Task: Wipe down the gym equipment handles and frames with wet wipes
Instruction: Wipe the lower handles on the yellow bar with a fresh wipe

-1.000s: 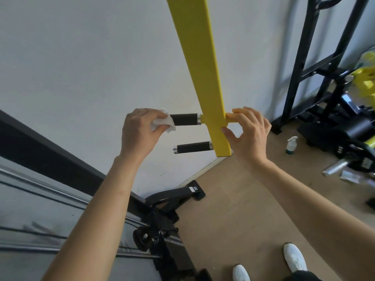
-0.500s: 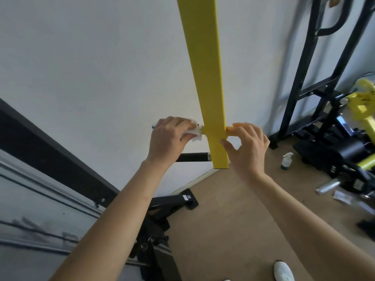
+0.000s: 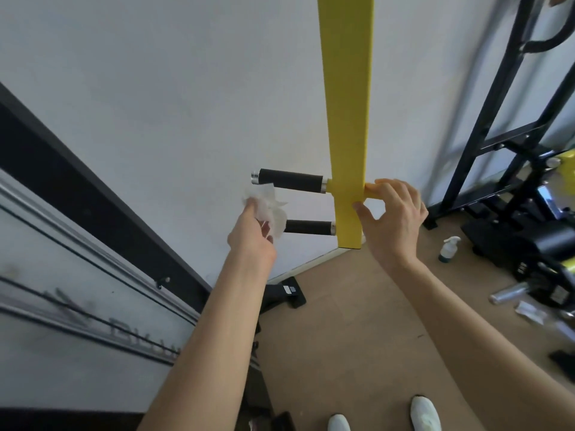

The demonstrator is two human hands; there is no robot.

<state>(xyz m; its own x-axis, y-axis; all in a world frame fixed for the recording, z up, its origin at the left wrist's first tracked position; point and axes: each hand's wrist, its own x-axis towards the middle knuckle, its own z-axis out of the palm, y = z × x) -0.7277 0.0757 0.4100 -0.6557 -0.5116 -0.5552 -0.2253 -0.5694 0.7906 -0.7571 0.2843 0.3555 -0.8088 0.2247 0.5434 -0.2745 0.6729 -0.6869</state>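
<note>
- While the yellow bar (image 3: 347, 119) is hanging upright in front of the pale wall (image 3: 155, 88), its squared bottom edge is ending above the floor (image 3: 357, 321), with open air beneath it.
- Two black handles are sticking out level to the left of the bar: the upper handle (image 3: 292, 181) is showing its whole length and its chrome end cap, and the lower handle (image 3: 308, 227) is sitting just beneath it with a clear gap between the two.
- The left hand (image 3: 252, 237) is reaching up left of the bar, its fingers curling round and pinching a bunched wet wipe (image 3: 269, 209).
- The wipe is covering the free end of the lower handle, and its top edge is reaching up to the underside of the upper handle's outer end.
- The right hand (image 3: 392, 219) is gripping a short yellow stub (image 3: 370, 194) on the bar's right side, fingers curling over it while the thumb is pressing against the bar's right edge.
- Right of the bar, bare floor is lying open as far as a spray bottle (image 3: 449, 248) and a black rack (image 3: 497, 135) standing beyond it.
- Below the bar, two white shoes (image 3: 424, 412) are showing at the frame's bottom edge.
</note>
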